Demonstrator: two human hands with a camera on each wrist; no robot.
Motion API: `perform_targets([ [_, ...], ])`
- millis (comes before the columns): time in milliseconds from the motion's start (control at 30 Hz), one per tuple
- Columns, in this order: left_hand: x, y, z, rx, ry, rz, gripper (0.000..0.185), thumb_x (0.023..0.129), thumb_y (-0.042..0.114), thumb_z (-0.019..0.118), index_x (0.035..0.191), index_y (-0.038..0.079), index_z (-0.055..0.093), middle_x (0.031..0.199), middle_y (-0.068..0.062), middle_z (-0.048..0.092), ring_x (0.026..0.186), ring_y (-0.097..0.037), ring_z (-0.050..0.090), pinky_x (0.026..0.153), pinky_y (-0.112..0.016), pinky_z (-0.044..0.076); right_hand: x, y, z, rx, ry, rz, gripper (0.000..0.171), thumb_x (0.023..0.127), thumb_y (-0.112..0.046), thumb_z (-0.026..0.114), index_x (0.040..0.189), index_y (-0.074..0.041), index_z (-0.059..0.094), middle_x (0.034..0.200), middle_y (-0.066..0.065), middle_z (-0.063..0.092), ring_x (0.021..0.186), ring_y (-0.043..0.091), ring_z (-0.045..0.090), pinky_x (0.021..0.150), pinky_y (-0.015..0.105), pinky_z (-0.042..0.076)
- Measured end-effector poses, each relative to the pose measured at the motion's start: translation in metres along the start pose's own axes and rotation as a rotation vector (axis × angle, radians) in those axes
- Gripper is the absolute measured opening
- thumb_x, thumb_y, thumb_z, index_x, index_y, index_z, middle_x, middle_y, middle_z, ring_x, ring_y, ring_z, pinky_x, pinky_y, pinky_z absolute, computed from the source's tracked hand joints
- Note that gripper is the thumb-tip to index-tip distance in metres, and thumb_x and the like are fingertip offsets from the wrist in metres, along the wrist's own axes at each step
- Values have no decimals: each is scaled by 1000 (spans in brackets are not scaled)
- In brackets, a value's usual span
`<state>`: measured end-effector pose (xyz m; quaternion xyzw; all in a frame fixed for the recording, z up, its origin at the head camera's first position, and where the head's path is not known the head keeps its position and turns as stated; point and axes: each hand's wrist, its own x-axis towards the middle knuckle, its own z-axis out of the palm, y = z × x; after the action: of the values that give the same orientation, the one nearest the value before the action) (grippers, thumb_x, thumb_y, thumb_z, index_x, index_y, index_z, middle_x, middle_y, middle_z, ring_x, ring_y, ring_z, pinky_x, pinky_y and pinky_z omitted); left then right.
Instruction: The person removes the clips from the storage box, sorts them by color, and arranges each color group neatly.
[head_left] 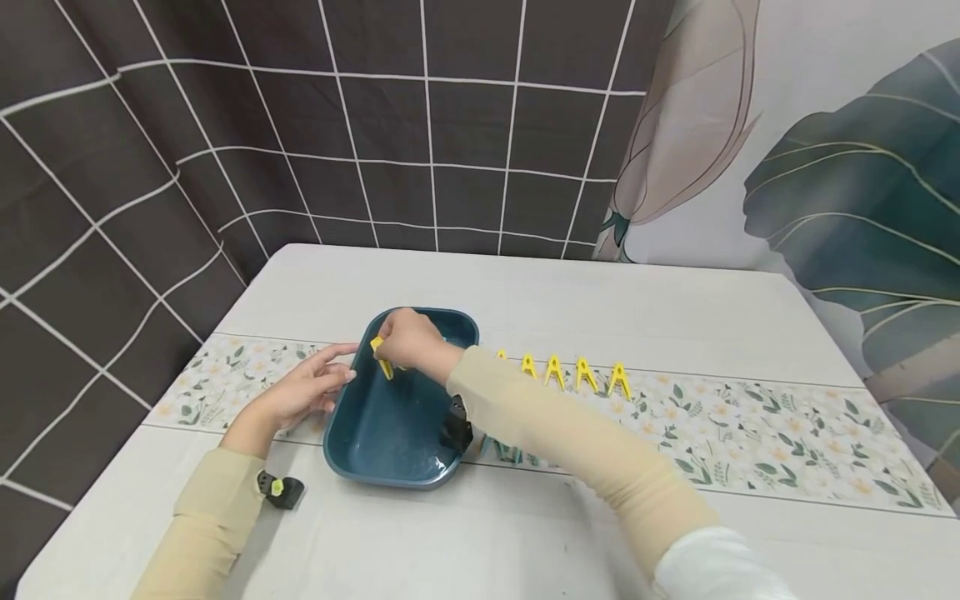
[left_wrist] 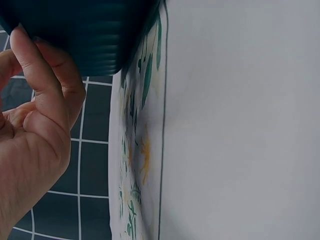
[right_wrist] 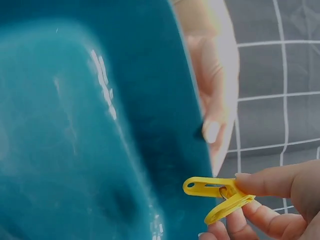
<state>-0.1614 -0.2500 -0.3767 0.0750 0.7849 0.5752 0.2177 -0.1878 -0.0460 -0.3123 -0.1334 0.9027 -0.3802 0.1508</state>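
Observation:
A deep blue-green plastic basin (head_left: 390, 425) stands on the table. My right hand (head_left: 412, 340) reaches over it and pinches a yellow clothespin (right_wrist: 207, 187) between thumb and fingers, close to the basin's left rim. The clothespin's two arms spread apart, pointing in over the basin in the right wrist view. On the outer left side, my left hand (head_left: 303, 390) rests its bent, relaxed fingers (left_wrist: 37, 75) against the basin wall, with the thumb near the rim.
Right of the basin, several yellow clothespins (head_left: 553, 372) stand in a row on the floral strip (head_left: 750, 425) of the white tablecloth (head_left: 630, 308), partly behind my right forearm. A dark gridded curtain (head_left: 390, 117) hangs behind and to the left.

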Motion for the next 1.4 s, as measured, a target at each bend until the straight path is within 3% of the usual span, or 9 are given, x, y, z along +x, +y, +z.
perform_targets([
  [100,1,-2,0,3,6,-9,61,98,18,51,149,5,21,99,1,54,77,-6,51,59,-21,49,-5,3,-5,32,-8,-8,11,85,-14,71,91,-5,69,80,4,64,64,12,57,55,20,48],
  [267,3,-3,0,6,12,-6,62,98,20,52,149,6,21,97,-1,51,77,-7,51,60,-22,49,-13,13,-15,92,-3,-33,15,85,-14,71,96,-4,68,90,7,66,72,15,59,62,22,50],
  [633,2,-3,2,-21,22,-12,61,97,18,52,149,5,22,97,0,55,79,-6,56,59,-22,49,-30,42,-43,352,-42,-65,19,87,-9,67,103,0,63,87,8,63,70,13,57,64,25,54],
  [933,2,-3,-1,-29,20,-4,61,98,16,52,149,4,22,98,1,57,79,-5,59,58,-21,50,-45,75,-76,362,32,-20,25,90,-13,64,111,0,62,91,9,63,77,16,59,75,36,56],
  [1167,1,-2,-2,-47,1,8,62,98,15,51,149,2,19,99,3,60,82,-5,62,58,-21,51,-50,99,-95,387,71,18,26,91,-16,63,112,-1,62,96,10,64,82,18,59,78,34,56],
  [1400,4,-3,-2,-49,-1,3,62,97,15,53,149,2,20,98,3,61,79,-5,61,57,-20,51,-57,126,-114,427,82,29,28,92,-16,62,114,1,58,93,1,62,80,14,58,80,34,56],
])
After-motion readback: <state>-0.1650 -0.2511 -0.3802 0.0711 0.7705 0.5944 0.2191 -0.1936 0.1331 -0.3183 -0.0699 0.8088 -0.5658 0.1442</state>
